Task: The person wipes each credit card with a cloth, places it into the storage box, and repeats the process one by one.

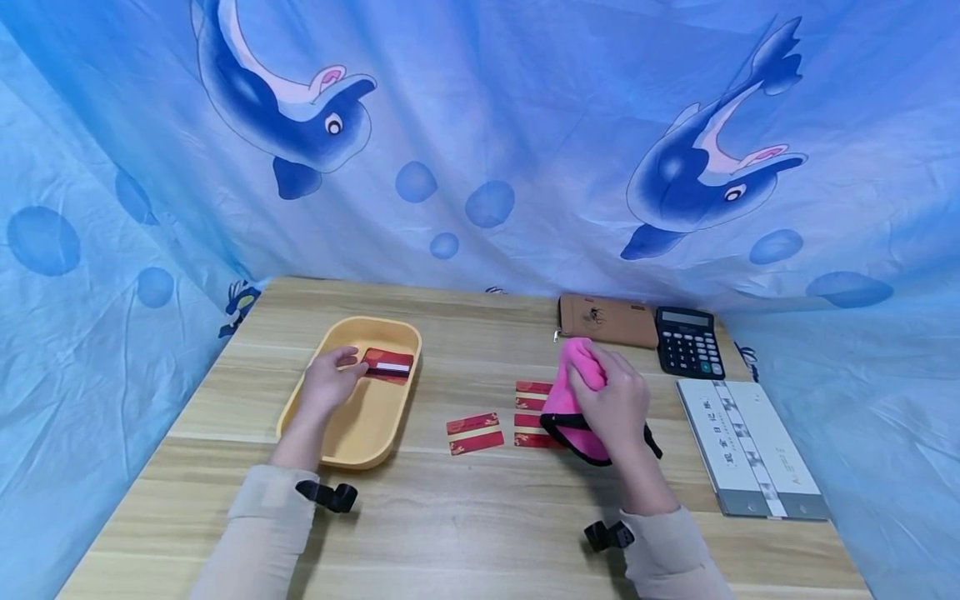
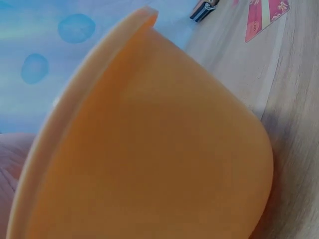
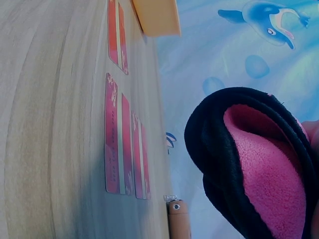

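Observation:
My left hand is inside a yellow-orange tray, fingers loosely bent and apart. Its thumb tip reaches the left edge of red cards with a black strip and a white strip, at the tray's far right side. Whether it pinches them is not plain. In the left wrist view the tray's wall hides that hand's fingers. My right hand grips a bunched pink cloth with black edging, held over the table. Under and beside the cloth lie red-and-cream cards, one of them partly covered.
Another red card lies between the tray and the cloth. A brown zip wallet and a black calculator sit at the back right. White-and-grey notebook lies at the right edge. A blue dolphin curtain hangs behind the table.

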`<control>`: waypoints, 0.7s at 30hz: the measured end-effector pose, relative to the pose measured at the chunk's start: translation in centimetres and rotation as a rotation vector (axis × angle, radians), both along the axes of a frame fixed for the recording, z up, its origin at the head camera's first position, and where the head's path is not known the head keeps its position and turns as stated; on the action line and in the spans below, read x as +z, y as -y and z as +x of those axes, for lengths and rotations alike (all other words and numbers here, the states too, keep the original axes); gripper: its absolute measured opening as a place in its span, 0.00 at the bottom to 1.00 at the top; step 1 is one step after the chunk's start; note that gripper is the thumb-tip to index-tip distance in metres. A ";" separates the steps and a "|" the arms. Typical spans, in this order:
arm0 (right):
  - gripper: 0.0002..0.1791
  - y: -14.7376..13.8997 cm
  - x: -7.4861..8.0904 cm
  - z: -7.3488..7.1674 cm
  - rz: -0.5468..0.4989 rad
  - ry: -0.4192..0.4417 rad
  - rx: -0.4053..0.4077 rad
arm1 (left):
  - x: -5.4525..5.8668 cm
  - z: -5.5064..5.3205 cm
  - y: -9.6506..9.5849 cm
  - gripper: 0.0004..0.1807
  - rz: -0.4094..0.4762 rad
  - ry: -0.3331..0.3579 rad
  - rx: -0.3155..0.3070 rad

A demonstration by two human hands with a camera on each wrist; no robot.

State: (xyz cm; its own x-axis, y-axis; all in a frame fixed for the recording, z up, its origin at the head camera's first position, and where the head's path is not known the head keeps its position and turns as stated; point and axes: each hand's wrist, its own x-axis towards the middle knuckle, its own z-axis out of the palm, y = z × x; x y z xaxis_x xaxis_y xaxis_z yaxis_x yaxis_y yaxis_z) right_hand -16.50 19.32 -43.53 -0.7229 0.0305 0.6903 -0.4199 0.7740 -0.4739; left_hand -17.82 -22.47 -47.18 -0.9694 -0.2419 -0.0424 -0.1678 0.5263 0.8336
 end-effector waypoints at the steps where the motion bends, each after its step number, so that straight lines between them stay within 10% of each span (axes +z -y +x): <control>1: 0.24 0.0 0.0 0.0 -0.002 0.003 -0.001 | 0.1 0.0 0.0 0.26 -0.002 -0.011 0.007; 10: 0.25 -0.6 0.1 0.0 -0.019 0.019 -0.023 | 2.0 0.2 -2.1 0.20 0.099 -0.230 0.024; 21: 0.26 -1.5 -0.2 0.0 -0.035 0.030 -0.011 | 4.5 0.9 -7.7 0.18 0.317 -0.448 -0.155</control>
